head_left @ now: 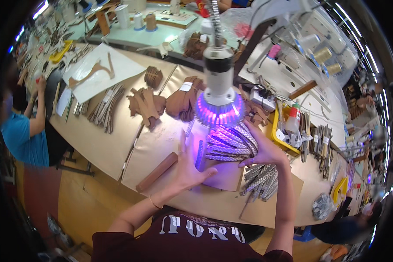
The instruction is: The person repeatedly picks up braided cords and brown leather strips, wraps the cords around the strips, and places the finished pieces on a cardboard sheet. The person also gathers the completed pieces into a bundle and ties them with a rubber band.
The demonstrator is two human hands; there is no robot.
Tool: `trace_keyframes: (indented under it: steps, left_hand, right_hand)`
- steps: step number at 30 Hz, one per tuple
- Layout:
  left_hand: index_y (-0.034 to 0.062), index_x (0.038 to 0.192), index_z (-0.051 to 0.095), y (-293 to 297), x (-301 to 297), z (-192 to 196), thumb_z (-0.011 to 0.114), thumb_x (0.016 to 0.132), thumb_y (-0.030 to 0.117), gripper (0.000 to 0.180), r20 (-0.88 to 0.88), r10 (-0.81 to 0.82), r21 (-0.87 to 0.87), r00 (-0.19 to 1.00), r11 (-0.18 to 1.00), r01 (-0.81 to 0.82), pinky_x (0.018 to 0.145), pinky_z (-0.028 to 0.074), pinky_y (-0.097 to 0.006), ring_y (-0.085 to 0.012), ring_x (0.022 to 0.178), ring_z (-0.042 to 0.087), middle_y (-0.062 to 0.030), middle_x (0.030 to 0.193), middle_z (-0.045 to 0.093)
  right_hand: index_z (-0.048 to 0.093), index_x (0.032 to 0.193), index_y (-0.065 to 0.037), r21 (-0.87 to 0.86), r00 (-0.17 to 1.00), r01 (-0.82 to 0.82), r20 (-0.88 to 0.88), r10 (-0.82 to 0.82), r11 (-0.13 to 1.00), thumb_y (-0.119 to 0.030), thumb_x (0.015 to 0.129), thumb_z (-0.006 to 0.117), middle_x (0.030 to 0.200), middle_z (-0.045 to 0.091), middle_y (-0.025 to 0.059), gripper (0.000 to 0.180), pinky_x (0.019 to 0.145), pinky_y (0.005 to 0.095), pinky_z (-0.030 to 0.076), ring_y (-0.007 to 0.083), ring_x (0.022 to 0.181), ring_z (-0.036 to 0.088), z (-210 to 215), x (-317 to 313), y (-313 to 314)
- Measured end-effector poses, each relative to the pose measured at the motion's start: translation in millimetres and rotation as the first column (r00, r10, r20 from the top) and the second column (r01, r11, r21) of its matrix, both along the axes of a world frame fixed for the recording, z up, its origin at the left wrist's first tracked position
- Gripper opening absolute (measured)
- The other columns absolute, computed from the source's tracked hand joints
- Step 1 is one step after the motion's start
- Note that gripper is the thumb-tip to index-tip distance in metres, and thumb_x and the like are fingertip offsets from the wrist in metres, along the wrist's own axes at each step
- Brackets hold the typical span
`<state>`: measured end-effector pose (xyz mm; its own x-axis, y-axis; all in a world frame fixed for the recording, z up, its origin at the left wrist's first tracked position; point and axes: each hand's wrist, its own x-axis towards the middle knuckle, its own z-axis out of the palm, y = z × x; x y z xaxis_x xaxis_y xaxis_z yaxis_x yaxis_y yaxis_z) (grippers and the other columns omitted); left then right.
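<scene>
Under a lamp (219,107) with a purple glow lies a fanned bundle of silvery braided strips (231,144). My right hand (266,148) cups the right end of this bundle, thumb at its near edge and fingers reaching round the far side. To the left of it, my left hand (187,168) is open, thumb stretched out toward the bundle and fingers pointing away from me. One separate braided strip (199,154) lies beside those fingers. The lamp's glare hides part of the bundle. A second bundle of braided strips (261,181) lies just below my right hand.
A brown roller-like bar (157,172) lies left of my left hand. Brown leather pieces (146,105) are piled beyond it. At right stands a yellow tray (276,131) with a bottle (292,117). A person in a blue shirt (26,135) works at far left.
</scene>
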<state>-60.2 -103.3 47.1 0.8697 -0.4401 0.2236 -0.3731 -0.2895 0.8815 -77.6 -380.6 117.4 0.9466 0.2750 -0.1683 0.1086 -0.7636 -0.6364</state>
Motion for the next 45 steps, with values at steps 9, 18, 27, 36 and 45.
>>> trace_keyframes:
  steps: [9, 18, 27, 36, 45]
  left_hand:
    - [0.0045, 0.153, 0.022, -80, 14, -27, 0.073, 0.078, 0.059, 0.106, -0.362, -0.618, -0.49, 0.698, 0.763, 0.422, 0.122, 0.013, -0.045, -0.0342, 0.145, 0.021, -0.0167, 0.156, 0.029]
    - [0.0048, 0.154, 0.013, -112, 12, -26, 0.079, 0.08, 0.043, 0.107, -0.378, -0.839, -0.874, 0.391, 0.463, 0.147, 0.123, 0.01, -0.038, -0.0236, 0.146, 0.02, -0.0109, 0.159, 0.023]
    - [0.0001, 0.146, 0.032, -104, 4, -1, 0.074, 0.086, 0.045, 0.085, -0.474, -0.628, -0.656, 0.617, 0.719, 0.229, 0.116, 0.028, -0.036, -0.0223, 0.135, 0.04, -0.0131, 0.147, 0.042]
    - [0.0001, 0.132, 0.049, -43, -7, 7, 0.063, 0.095, 0.034, 0.052, -0.419, -0.825, -0.867, 0.38, 0.24, -0.437, 0.105, 0.043, -0.04, -0.022, 0.116, 0.057, -0.011, 0.124, 0.059]
    - [0.0006, 0.144, 0.037, 15, 18, 9, 0.065, 0.088, 0.035, 0.071, -0.597, -0.697, -0.783, 0.397, 0.4, -0.477, 0.114, 0.035, -0.048, -0.0315, 0.132, 0.047, -0.017, 0.145, 0.046]
  right_hand:
    - [0.017, 0.152, -0.001, 0.129, 0.994, 0.037, -0.103, -0.024, 0.991, -0.033, 0.054, 0.096, 0.151, 0.031, 0.022, 0.13, 0.119, 0.0398, 0.024, 0.0319, 0.143, 0.03, -5, 2, -1]
    - [0.018, 0.152, 0.0, 0.099, 0.991, -0.009, -0.132, 0.022, 0.995, -0.02, 0.057, 0.092, 0.154, 0.029, 0.0211, 0.122, 0.119, 0.0393, 0.023, 0.0321, 0.143, 0.029, -18, 2, -16]
    - [0.03, 0.145, 0.002, -0.237, 0.996, 0.087, 0.018, -0.086, 0.968, -0.028, 0.054, 0.088, 0.143, 0.044, 0.024, 0.112, 0.108, 0.0439, 0.04, 0.0395, 0.133, 0.044, 35, -15, 32]
    - [0.031, 0.144, 0.005, -0.528, 1.0, -0.028, -0.012, 0.025, 0.849, -0.054, 0.057, 0.084, 0.118, 0.06, 0.0253, 0.117, 0.085, 0.0469, 0.051, 0.0411, 0.101, 0.063, 60, -2, 100]
    - [0.043, 0.143, -0.005, -0.165, 0.983, 0.088, 0.172, -0.059, 0.982, -0.065, 0.084, 0.059, 0.141, 0.043, 0.0297, 0.086, 0.104, 0.0522, 0.039, 0.0459, 0.126, 0.047, 44, -18, 134]
